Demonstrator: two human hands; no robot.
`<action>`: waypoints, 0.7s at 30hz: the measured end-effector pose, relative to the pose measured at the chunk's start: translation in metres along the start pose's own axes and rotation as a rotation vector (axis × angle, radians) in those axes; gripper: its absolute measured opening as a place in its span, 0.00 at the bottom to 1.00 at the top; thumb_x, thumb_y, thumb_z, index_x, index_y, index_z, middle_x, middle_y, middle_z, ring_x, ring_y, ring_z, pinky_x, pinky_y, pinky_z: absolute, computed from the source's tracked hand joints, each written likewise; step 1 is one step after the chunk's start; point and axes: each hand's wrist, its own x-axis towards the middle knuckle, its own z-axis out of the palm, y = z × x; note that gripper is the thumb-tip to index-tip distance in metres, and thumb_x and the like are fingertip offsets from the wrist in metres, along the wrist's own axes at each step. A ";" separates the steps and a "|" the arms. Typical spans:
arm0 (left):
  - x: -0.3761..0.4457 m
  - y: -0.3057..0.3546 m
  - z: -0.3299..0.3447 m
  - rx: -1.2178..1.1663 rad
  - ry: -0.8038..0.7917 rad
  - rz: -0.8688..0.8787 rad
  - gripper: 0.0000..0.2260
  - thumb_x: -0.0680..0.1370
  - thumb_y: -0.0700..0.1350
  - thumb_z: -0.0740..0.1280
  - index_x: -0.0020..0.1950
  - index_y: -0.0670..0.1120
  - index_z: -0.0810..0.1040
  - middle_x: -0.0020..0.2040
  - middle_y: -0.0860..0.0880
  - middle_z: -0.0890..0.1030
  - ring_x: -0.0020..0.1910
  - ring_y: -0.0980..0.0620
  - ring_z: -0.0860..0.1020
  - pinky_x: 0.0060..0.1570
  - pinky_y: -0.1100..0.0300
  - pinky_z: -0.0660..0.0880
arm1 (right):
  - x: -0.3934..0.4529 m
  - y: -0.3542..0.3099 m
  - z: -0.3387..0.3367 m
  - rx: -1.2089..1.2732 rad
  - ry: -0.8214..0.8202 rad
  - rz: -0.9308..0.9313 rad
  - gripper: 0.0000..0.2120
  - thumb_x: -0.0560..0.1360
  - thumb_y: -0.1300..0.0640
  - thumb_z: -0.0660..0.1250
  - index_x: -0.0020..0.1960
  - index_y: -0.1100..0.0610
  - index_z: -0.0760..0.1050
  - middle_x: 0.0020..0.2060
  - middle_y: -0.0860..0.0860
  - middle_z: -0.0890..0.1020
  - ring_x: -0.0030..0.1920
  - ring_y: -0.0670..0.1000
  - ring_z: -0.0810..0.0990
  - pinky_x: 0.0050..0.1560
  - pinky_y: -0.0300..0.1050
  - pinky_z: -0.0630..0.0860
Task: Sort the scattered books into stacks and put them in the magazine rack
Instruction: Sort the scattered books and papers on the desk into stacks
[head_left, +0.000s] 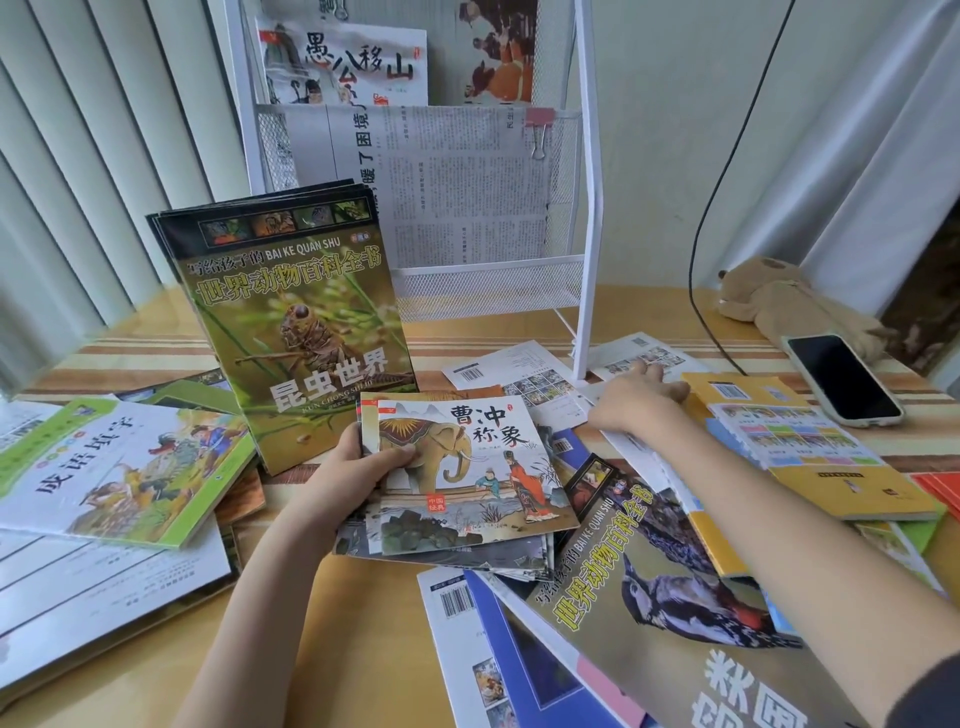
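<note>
- Fingers of the left hand are curling round the left edge of a small stack of picture books, with the thumb pressing on the elephant cover on top; the stack is being held low over the bench, at centre.
- Fingers of the right hand are lying straight and flat, reaching onto thin white booklets near the foot of the magazine rack; whether they are touching a sheet or hovering just over it cannot be told.
- Step in hand, as judged: gathering like-sized books into the held stack. To do it well, the next booklet should probably be slid clear of its neighbours before lifting, then laid square on the elephant cover, with the left thumb lifting briefly to admit it.
- Risk, as judged: the lower books in the held stack are fanning out at the bottom edge; tapping the edges level on the bench should be helping before racking.
- Insect encyclopaedia stack is standing tilted, left of the rack's front.
- Other scattered books are lying on the bench: a green-edged book at left, a woodpecker-cover book at lower right, a yellow book at right.
- Rack, upper pocket: a picture book with brush lettering is standing at left, another illustrated one beside it.
- Rack, lower mesh pocket: printed sheets are standing inside, and a pink binder clip is hanging on the rim.
</note>
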 end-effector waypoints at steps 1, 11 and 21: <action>0.000 0.000 0.000 -0.001 0.000 0.000 0.18 0.75 0.45 0.71 0.62 0.50 0.69 0.49 0.45 0.83 0.42 0.47 0.83 0.36 0.57 0.79 | 0.001 -0.002 0.002 0.016 -0.002 0.042 0.31 0.75 0.45 0.58 0.74 0.58 0.58 0.74 0.61 0.53 0.72 0.62 0.53 0.66 0.62 0.60; 0.002 -0.001 0.000 0.001 0.001 0.008 0.18 0.75 0.45 0.71 0.62 0.50 0.69 0.50 0.45 0.83 0.44 0.46 0.83 0.42 0.54 0.80 | -0.006 0.009 -0.015 0.294 0.395 0.092 0.17 0.76 0.68 0.59 0.65 0.63 0.68 0.56 0.60 0.79 0.58 0.62 0.76 0.67 0.64 0.63; 0.003 -0.005 0.002 0.015 0.010 0.067 0.25 0.76 0.45 0.70 0.69 0.50 0.63 0.47 0.52 0.79 0.41 0.54 0.81 0.30 0.65 0.76 | -0.044 0.055 -0.075 1.141 0.920 0.016 0.09 0.76 0.55 0.66 0.49 0.61 0.74 0.47 0.57 0.80 0.45 0.54 0.76 0.40 0.43 0.67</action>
